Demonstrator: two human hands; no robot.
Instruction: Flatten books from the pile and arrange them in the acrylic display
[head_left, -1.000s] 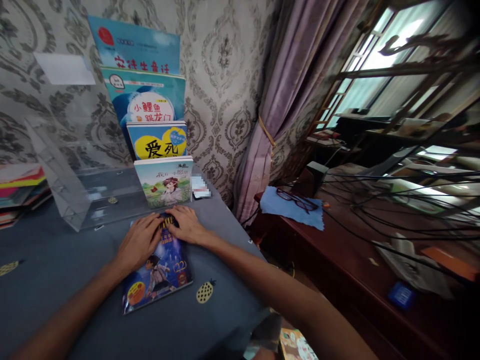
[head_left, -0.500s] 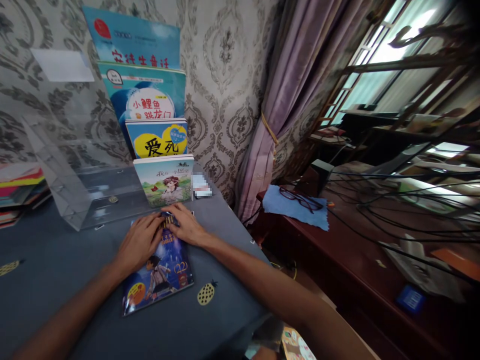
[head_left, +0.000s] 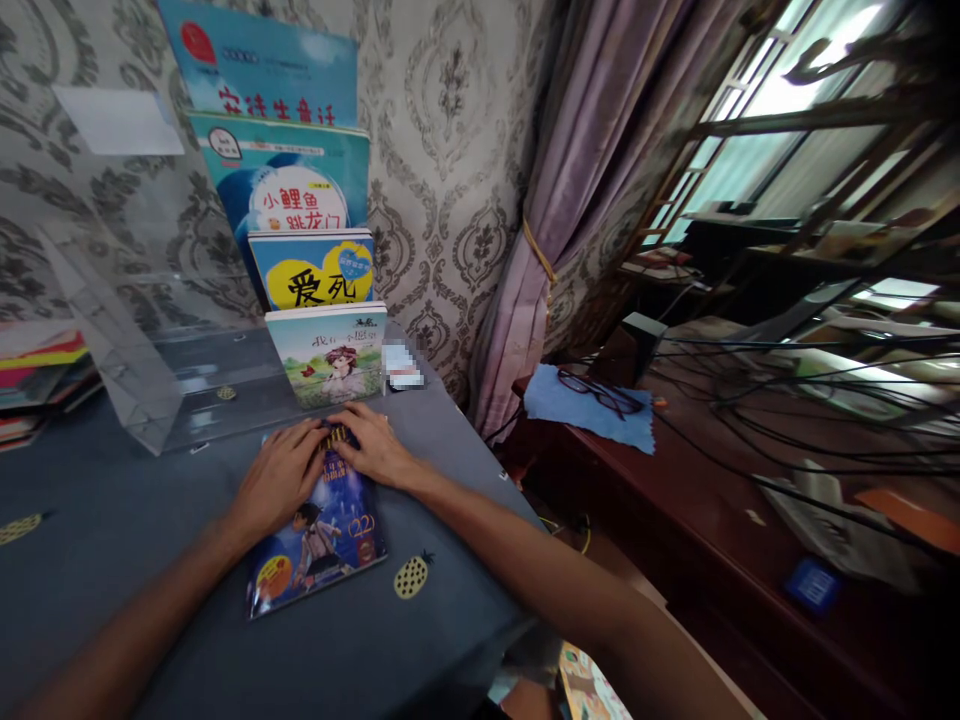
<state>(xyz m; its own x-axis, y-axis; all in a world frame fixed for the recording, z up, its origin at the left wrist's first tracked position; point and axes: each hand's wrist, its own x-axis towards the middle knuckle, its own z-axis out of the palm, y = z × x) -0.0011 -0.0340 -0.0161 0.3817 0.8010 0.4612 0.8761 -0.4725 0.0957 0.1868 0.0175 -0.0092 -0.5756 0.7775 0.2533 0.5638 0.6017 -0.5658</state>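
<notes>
My left hand and right hand rest on the dark blue book.
It lies flat on the counter, just in front of the clear stand. My grip is loose: my fingers lie over the top end and do not close around it. A tall blue book, a teal book, a yellow-heart book and a pale green book are already up in a row. The dark blue book is not up with them.
</notes>
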